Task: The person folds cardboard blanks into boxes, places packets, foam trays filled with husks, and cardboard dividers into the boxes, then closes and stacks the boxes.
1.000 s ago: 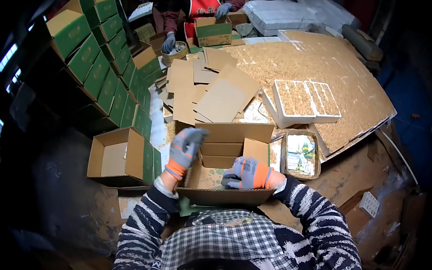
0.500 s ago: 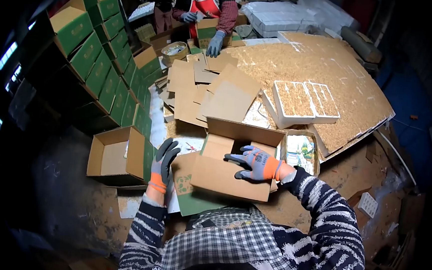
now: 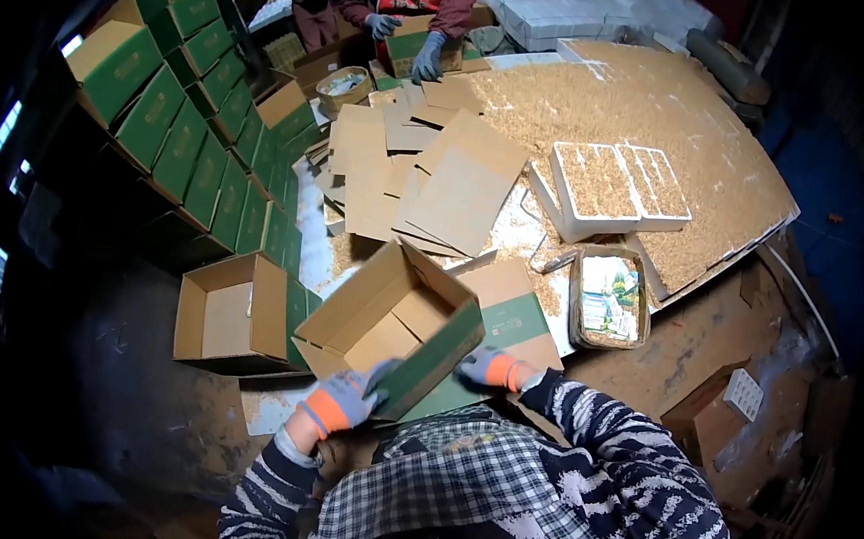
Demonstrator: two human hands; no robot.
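Observation:
An open cardboard box [image 3: 389, 317] with a green outer side stands tilted in front of me, its inside facing up. My left hand [image 3: 343, 399], in a grey and orange glove, grips its near left side with the fingers closed round the edge. At the green side's lower right edge is my right hand [image 3: 493, 367], fingers curled and the tips partly hidden. Whether it grips the box or the sheet beside it, I cannot tell. Under and beside the box lies a flattened green and brown carton [image 3: 519, 321].
Flat cardboard pieces [image 3: 468, 187] lie beyond the box. To the left stand another open box [image 3: 223, 320] and stacked green boxes [image 3: 194, 168]. A basket of packets [image 3: 610, 297] and white trays [image 3: 598, 191] are at right. A co-worker's gloved hand [image 3: 429, 57] rests near a box.
The box has been turned and tilted toward the left, its opening now showing. My left hand has gone from open beside it to gripping it. My right hand has left the flap and moved down.

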